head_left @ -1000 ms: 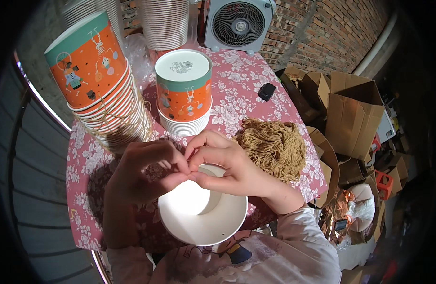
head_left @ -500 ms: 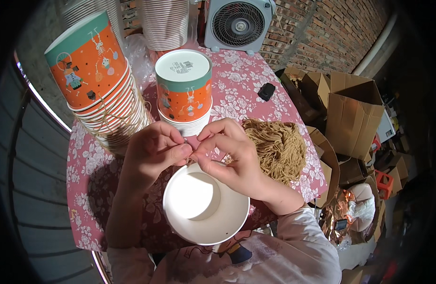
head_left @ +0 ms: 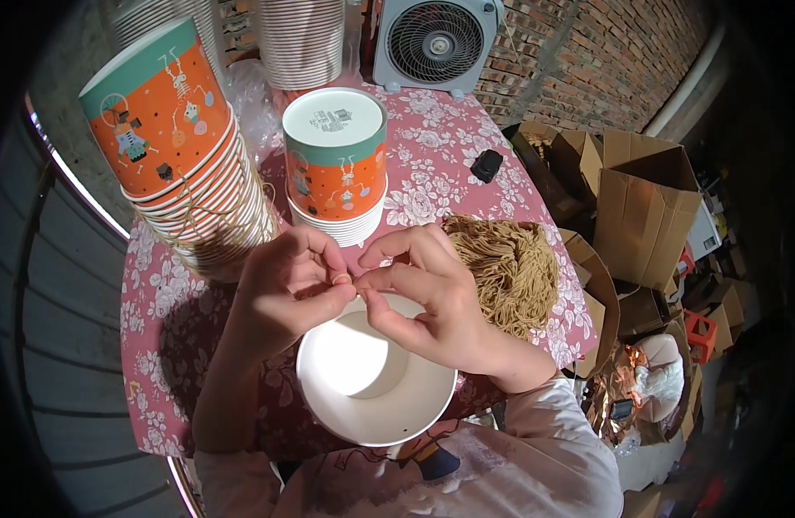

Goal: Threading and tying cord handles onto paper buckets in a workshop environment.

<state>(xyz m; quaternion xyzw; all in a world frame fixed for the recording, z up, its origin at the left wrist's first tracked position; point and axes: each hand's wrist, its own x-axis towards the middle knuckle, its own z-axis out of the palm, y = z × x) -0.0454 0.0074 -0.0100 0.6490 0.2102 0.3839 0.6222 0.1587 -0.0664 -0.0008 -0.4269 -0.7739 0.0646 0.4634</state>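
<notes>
Left hand [head_left: 285, 281] and right hand [head_left: 436, 302] meet over a white bucket [head_left: 419, 401]

In the head view, the fingertips of both hands come together just above the bucket's far rim, thumbs and forefingers bent as for a pinch. Whatever lies between them is too small to make out, so I cannot tell how firmly either one is closed. The bucket sits at the near edge of the worktop [head_left: 423, 194], right in front of the person's shirt [head_left: 518, 449], its mouth facing up and sunlight falling inside; what supports it is hidden.

Beside the right hand lies a loose bundle of tan cord [head_left: 505, 272]. Beyond the left hand stands a stack of orange and teal buckets [head_left: 169, 121] — upside down, with strands of similar cord draped over the rims. A shorter upturned stack [head_left: 341, 190] stands near the middle, and a small black object [head_left: 486, 167] lies to its right. Farther back are a grey fan [head_left: 436, 43] and a brick wall [head_left: 622, 60]; cardboard boxes [head_left: 643, 224] crowd the right side.
</notes>
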